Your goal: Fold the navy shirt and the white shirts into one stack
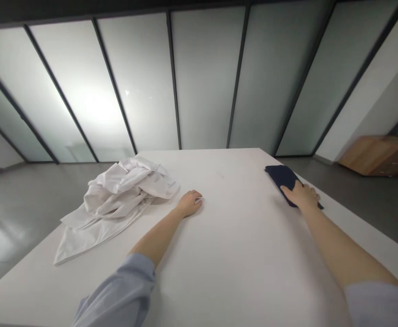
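Observation:
My left hand [190, 202] rests on the white table [239, 236] with its fingers curled under, nothing visible in it, just right of a crumpled white garment [117, 200]. My right hand [302, 195] lies flat, fingers stretched, on a small folded dark navy cloth [282, 178] near the table's right edge. Both forearms are bare, with light blue sleeves pushed up.
The white garment spills toward the table's left edge. Frosted glass panels with dark frames stand behind the table. A wooden cabinet [379, 154] sits on the grey floor at the far right.

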Demonstrator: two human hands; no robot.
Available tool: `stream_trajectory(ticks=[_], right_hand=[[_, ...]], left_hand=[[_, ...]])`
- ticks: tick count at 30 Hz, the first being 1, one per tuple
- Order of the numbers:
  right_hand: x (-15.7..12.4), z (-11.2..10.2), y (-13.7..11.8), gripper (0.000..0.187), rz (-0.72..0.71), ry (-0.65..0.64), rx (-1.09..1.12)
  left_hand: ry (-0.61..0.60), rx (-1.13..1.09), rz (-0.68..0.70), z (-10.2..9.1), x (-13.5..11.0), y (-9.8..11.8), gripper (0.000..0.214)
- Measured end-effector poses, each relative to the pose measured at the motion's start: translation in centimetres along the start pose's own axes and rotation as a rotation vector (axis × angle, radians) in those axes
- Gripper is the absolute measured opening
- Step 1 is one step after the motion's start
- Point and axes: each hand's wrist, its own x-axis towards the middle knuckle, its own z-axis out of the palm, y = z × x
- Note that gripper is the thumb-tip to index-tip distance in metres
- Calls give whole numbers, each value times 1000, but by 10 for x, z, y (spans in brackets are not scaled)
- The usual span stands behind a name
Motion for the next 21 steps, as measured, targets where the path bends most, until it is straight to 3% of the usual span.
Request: stream_trajectory(ticks=[2,5,8,12,15,18,20,21], right_hand=[[2,15,28,41,50,-96,-155],[-9,22,31,50,4,-213,-363],[-28,28,-1,53,-129,-336,-484],[-70,44,-57,52,-426,-448,-473],[-104,60,-93,54,-601,-516,-329],[-124,75,-118,44,-737,-701,57],[-127,83,-127,36,-712,-817,386],[-127,87,-130,35,-669,-816,514]], left_hand=[[-2,-5,-1,1,1,-2,30],[0,-2,10,3,2,-4,30],[1,11,18,3,2,-4,31],[-3,16,33,2,0,-2,31],[2,2,32,0,-2,2,34],[11,-17,59,-1,-5,7,59],[-6,-10,76,0,-6,10,78],[-22,1,78,1,-7,11,82]])
